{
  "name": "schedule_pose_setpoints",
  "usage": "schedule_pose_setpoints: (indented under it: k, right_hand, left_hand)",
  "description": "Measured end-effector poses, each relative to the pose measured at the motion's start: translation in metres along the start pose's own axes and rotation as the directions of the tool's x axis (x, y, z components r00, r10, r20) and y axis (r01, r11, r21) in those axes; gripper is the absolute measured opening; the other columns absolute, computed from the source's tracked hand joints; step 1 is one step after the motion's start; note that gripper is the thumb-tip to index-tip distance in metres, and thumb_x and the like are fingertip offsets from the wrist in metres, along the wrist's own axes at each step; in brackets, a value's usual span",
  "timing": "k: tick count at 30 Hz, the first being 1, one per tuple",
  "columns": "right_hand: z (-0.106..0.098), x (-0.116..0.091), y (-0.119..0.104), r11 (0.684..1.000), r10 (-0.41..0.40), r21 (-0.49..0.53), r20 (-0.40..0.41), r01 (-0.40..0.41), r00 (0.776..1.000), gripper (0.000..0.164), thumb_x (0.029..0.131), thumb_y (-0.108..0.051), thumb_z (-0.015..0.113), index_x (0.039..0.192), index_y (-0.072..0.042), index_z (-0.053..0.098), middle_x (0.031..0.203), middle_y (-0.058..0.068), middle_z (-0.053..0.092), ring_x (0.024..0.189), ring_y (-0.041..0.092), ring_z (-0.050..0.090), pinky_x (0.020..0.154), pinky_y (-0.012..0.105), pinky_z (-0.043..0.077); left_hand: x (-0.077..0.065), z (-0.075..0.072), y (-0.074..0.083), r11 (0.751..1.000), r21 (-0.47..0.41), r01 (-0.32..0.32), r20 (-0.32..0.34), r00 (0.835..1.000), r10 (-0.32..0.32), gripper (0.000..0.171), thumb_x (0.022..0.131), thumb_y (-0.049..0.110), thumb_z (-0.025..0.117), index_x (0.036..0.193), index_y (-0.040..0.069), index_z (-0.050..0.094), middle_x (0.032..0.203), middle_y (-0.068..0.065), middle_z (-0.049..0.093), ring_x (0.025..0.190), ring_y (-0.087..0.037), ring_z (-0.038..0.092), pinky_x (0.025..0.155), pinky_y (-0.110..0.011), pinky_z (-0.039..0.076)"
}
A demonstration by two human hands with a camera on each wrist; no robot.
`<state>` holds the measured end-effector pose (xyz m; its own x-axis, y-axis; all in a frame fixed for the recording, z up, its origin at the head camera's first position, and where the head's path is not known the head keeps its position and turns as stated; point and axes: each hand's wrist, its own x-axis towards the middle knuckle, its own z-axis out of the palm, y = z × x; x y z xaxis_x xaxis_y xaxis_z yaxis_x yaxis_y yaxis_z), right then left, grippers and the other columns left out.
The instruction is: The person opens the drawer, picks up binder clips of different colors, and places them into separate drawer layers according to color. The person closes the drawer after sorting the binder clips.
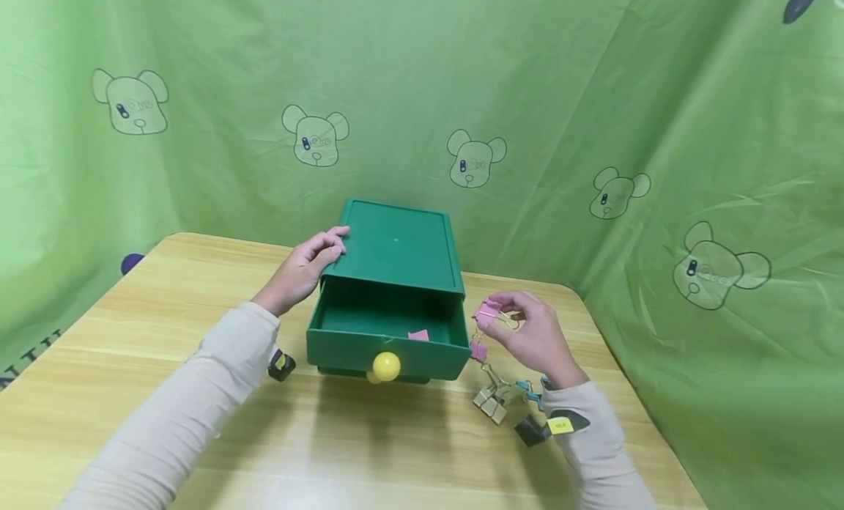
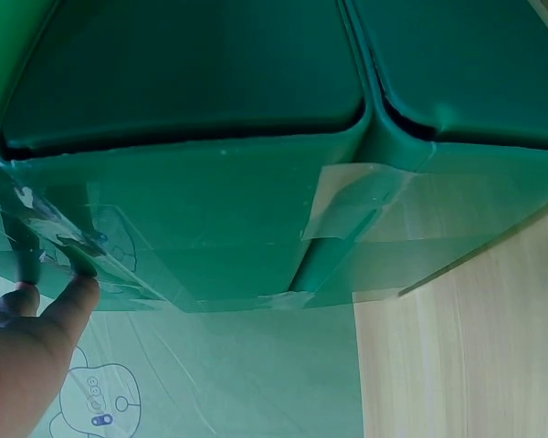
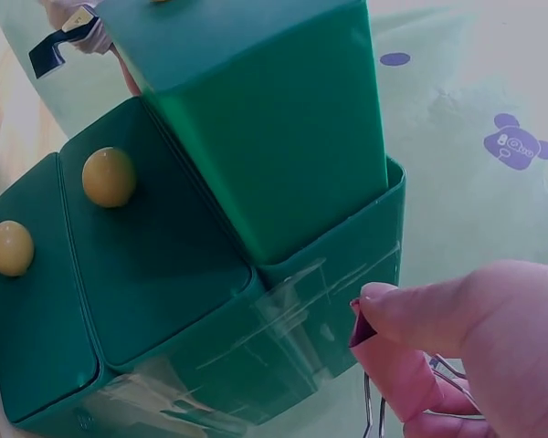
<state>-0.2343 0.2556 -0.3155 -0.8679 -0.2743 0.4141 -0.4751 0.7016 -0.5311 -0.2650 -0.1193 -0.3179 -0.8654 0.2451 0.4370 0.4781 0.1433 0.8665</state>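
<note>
A green drawer unit (image 1: 395, 239) stands on the table, its top drawer (image 1: 343, 351) pulled out. In that drawer lies a pink binder clip (image 1: 418, 335), partly hidden by the front wall. My left hand (image 1: 306, 268) rests at the unit's upper left edge, thumb and fingers against it. To the right of the drawer, my right hand (image 1: 535, 338) pinches another pink binder clip (image 1: 486, 313) between thumb and fingers. The held clip (image 3: 397, 370) has its wire handles spread in the right wrist view.
Below the held clip lie a pink clip (image 1: 478, 351), gold binder clips (image 1: 491, 404) and blue clips (image 1: 530, 391) on the wooden table (image 1: 277, 451). A yellow knob (image 1: 386, 366) sticks out from the drawer. Two lower drawers (image 3: 155, 274) are closed. A green curtain (image 1: 395, 70) hangs behind.
</note>
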Motion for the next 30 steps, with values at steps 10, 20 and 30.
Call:
schedule_pose_setpoints:
  k: [10,20,30]
  right_hand:
    - [-0.004,-0.003,-0.007,0.999,-0.047,-0.001,-0.043,0.047,0.998,0.037,0.078,-0.019,0.082,0.109,-0.004,0.068,0.102,0.006,0.066,0.09,0.02,0.059,0.078,0.039,0.05]
    - [-0.007,-0.003,-0.016,0.996,-0.093,-0.008,-0.073,0.093,0.993,0.037,0.076,-0.018,0.083,0.108,-0.006,0.069,0.102,0.004,0.066,0.088,0.017,0.059,0.076,0.035,0.049]
    - [-0.009,-0.004,-0.019,0.995,-0.102,-0.01,-0.083,0.102,0.991,0.036,0.077,-0.019,0.083,0.108,-0.006,0.069,0.102,0.004,0.065,0.088,0.016,0.058,0.077,0.038,0.049]
  left_hand:
    - [0.002,0.001,-0.002,1.0,0.002,-0.002,0.005,1.0,0.002,0.023,0.106,0.02,0.04,0.105,0.0,0.052,0.152,-0.011,0.036,0.143,-0.023,0.024,0.115,-0.045,0.02]
    - [0.0,0.0,-0.002,1.0,0.004,-0.003,0.004,1.0,0.003,0.024,0.106,0.02,0.04,0.105,0.0,0.052,0.152,-0.01,0.036,0.144,-0.023,0.023,0.115,-0.045,0.019]
    - [0.0,0.0,0.0,1.0,0.005,0.001,0.004,1.0,-0.001,0.024,0.106,0.019,0.04,0.105,-0.001,0.052,0.152,-0.011,0.035,0.144,-0.023,0.023,0.115,-0.045,0.02]
